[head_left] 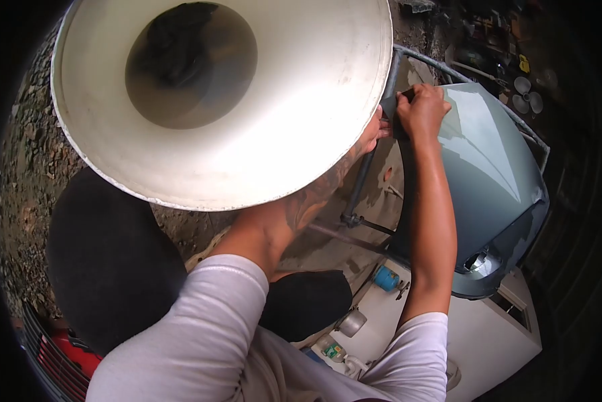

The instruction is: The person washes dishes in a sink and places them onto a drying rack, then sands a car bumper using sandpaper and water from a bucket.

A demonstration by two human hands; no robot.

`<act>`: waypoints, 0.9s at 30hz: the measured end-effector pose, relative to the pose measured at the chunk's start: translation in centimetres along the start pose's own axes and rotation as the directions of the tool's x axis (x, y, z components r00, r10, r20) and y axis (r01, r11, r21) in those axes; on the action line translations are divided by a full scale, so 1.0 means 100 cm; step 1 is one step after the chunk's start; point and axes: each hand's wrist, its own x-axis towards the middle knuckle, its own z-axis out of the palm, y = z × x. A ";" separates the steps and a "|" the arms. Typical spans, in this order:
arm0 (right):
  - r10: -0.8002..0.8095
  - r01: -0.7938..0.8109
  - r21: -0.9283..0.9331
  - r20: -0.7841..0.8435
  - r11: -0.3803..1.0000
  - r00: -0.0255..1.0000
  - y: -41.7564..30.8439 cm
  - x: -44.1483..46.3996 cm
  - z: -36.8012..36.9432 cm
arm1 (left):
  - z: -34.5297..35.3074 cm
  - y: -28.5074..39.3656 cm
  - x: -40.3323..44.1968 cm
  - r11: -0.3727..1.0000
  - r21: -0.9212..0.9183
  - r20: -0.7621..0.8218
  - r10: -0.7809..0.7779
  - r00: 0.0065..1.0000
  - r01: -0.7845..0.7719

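Observation:
My right hand (pixel 423 112) is closed at the upper left edge of a grey-blue painted car body panel (pixel 435 201), its fingers pinching a dark grey sheet (pixel 397 110) that looks like sandpaper. Opposite it, the fingers of my left hand (pixel 376 132) are bent against the same sheet; the rim of a white bucket hides part of this hand. Wet, shiny patches lie on the panel's upper face. A metal pipe frame (pixel 398 67) holds the panel up.
The large white bucket (pixel 301 134), with dark water (pixel 207 100) in it, overlaps my left forearm. Below the panel, a blue canister (pixel 386 278), a metal pot (pixel 351 323) and a plastic bottle (pixel 331 348) stand on a white surface (pixel 475 342). Rubble (pixel 29 167) covers the ground at left.

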 end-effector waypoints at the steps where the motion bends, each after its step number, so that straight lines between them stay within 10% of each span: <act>1: -0.027 0.027 0.001 0.001 1.000 1.000 -0.003 -0.004 0.005 | 0.002 -0.002 0.001 1.000 0.016 -0.034 0.010 0.999 -0.009; 5: -0.073 0.071 0.029 0.070 0.997 0.995 -0.010 -0.010 0.009 | -0.012 -0.010 0.009 0.988 -0.152 0.175 0.055 0.983 -0.028; 27: -0.156 0.154 0.032 0.061 0.988 0.986 -0.010 -0.015 0.013 | -0.026 -0.014 0.024 0.987 -0.159 0.244 0.012 0.970 0.028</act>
